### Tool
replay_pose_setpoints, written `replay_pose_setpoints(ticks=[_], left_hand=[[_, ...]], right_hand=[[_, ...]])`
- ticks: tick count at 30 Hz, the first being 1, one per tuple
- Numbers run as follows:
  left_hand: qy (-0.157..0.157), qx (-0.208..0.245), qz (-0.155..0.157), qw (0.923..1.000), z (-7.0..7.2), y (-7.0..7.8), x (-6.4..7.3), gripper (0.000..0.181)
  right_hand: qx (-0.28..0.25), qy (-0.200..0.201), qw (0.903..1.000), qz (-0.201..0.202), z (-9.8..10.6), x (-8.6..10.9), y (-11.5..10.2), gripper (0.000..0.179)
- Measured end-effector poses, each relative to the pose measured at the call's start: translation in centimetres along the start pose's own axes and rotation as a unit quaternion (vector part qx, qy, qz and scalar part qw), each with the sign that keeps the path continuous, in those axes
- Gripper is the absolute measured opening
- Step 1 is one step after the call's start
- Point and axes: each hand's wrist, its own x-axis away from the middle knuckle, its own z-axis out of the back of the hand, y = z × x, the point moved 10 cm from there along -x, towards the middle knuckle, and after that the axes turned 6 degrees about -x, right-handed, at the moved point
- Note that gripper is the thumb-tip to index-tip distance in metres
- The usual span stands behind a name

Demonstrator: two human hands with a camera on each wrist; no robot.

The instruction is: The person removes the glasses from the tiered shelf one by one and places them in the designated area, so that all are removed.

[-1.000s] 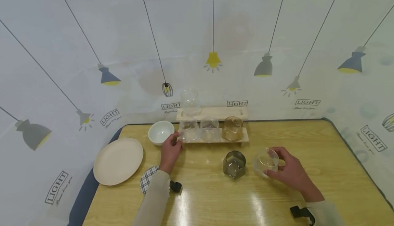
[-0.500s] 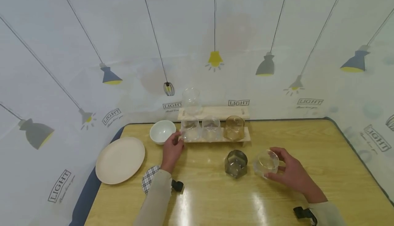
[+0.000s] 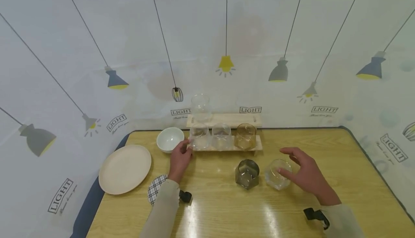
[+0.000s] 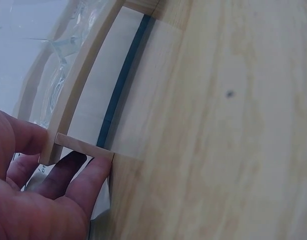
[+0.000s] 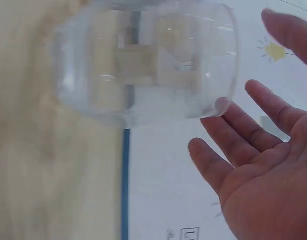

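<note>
My left hand [image 3: 179,160] grips the left end of a two-tier wooden rack [image 3: 231,119]. In the left wrist view its fingers [image 4: 86,185] curl about the rack's end piece [image 4: 82,146]. Three glasses stand on the lower tier: two clear ones [image 3: 199,139] [image 3: 222,139] and an amber one [image 3: 245,139]. Another clear glass [image 3: 200,106] is on the upper tier at left. My right hand [image 3: 306,175], fingers spread, is beside a clear faceted glass [image 3: 277,182] standing on the table. In the right wrist view, that glass [image 5: 143,75] is outside the fingers' grasp. A grey faceted glass [image 3: 247,176] stands to its left.
A white bowl [image 3: 170,139] sits left of the rack, close to my left hand. Farther left lies a large beige plate [image 3: 125,169]. A checked round coaster [image 3: 157,187] is partly under my left forearm. The printed wall rises behind the wooden table [image 3: 227,212].
My right hand has let go of the clear glass, its fingers opening and drawing slightly up and away. The glass stays on the table. My left hand keeps its place on the rack.
</note>
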Motion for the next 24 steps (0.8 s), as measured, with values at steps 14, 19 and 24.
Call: replay_pose_setpoints(ticks=[14, 19, 24], left_hand=[[-0.011, -0.003, 0.003, 0.9999, 0.0, 0.2, -0.1, 0.037], [-0.007, -0.006, 0.007, 0.9999, 0.1, 0.2, -0.1, 0.037], [-0.005, -0.008, 0.007, 0.9999, 0.3, 0.2, 0.1, 0.037]], right_hand=[[-0.034, 0.042, 0.9972, 0.052, 0.6, -4.9, -4.1, 0.052], [-0.046, 0.026, 0.9964, 0.067, -0.8, -6.5, -5.4, 0.050], [-0.047, 0.013, 0.9966, 0.066, -2.2, -8.2, -6.4, 0.050]])
